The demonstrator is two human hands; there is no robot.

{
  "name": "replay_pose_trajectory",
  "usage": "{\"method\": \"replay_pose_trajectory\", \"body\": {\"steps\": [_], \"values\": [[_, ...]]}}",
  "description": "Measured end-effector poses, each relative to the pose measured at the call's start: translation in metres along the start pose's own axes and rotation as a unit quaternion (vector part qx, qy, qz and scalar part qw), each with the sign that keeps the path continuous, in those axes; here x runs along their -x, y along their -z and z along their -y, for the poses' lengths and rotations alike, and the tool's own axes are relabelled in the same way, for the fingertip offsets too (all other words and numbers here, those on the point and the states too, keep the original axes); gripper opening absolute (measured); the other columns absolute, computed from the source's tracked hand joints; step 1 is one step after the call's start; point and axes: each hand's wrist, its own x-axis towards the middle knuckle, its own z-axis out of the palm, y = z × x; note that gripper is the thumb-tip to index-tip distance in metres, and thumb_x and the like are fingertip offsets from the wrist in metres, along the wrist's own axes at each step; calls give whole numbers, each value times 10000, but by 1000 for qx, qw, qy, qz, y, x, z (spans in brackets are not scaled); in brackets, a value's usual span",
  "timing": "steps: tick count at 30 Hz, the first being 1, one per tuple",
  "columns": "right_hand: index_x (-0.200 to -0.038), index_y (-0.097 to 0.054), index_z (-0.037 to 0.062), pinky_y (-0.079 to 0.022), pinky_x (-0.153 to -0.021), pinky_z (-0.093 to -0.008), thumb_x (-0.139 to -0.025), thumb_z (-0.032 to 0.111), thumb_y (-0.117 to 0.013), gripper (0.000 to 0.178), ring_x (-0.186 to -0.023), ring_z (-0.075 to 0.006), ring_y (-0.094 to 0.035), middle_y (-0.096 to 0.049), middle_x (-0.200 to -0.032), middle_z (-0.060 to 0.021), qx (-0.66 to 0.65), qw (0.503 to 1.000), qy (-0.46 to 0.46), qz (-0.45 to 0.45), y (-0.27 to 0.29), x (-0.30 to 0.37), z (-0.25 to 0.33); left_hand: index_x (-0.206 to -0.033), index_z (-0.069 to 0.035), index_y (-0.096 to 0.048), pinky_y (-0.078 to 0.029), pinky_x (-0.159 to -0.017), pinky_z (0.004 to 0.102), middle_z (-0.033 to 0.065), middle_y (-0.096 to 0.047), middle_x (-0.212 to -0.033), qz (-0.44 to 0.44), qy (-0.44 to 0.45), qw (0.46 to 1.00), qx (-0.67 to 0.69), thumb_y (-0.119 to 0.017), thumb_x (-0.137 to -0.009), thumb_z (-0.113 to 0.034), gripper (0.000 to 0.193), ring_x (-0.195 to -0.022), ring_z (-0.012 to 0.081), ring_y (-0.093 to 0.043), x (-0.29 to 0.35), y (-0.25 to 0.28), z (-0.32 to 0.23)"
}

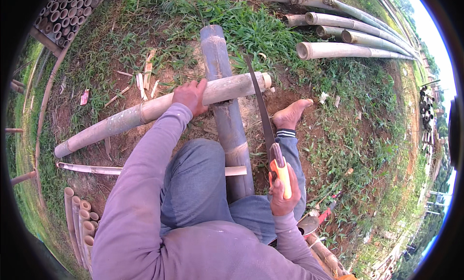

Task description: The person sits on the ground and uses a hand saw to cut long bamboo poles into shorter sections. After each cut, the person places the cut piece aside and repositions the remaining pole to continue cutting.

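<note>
"Where the left forearm reaches forward, what is entered for the left hand (191, 96)?"

"Item: back of the hand uppermost, fingers curved over a pale, round bamboo pole (154, 108), the grip spread to its thickness. Pole lies slantwise across a thick, dark-grey bamboo log (229, 128), its right end beyond the log."

"And the right hand (285, 198)?"

"Item: held low, near the bent knee, fingers closed around the orange handle of a hand saw with a long, dark, tapered metal blade (265, 120). Blade points away from the person, crossing the pole near its right end."

"Touching it?"

"Cannot be told."
</note>
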Motion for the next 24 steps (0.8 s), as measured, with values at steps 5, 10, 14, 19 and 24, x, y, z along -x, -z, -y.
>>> {"method": "replay_pose_trajectory", "body": {"steps": [5,10,14,19,24], "values": [[-1485,-554,-100,-615,-920,-336,-1054,166,-704,528,-1107,-235,-762,-743,-1317,-210,64,994,84,-7,-29,-47,-18,-1430,-182,-495,-577,-993,488,125,-671,-1268,-5,-6,1000,-4,-931,-737,-425,854,-1155,359,-715,-2,-3,-5],[-1444,-615,-50,-600,-942,-368,-1042,136,-715,454,-1101,-244,-761,-755,-1289,-194,34,998,40,-19,-74,-135,-15,-1436,-182,-495,-577,-994,492,120,-674,-1260,9,-12,1000,0,-935,-734,-429,865,-1159,360,-715,-6,2,-10],[-1458,-584,-83,-621,-911,-351,-1045,172,-712,502,-1118,-253,-768,-742,-1326,-212,60,997,56,14,-21,-52,-14,-1445,-185,-493,-573,-1004,492,119,-675,-1276,-1,1,1000,4,-933,-744,-436,866,-1168,358,-714,-1,2,3],[-1471,-565,-103,-623,-904,-330,-1068,191,-695,516,-1106,-232,-763,-745,-1316,-202,-26,1000,1,-4,12,2,0,-1498,-187,-481,-571,-1016,486,126,-666,-1313,6,-12,1000,4,-930,-752,-433,905,-1190,350,-707,-3,-2,-2],[-1428,-623,-70,-599,-893,-326,-1058,131,-696,426,-1069,-209,-742,-746,-1298,-182,13,999,28,-14,-59,-138,-16,-1474,-180,-494,-572,-1010,485,127,-667,-1301,-2,-25,1000,5,-929,-745,-424,884,-1173,362,-712,-9,1,-14]]}}
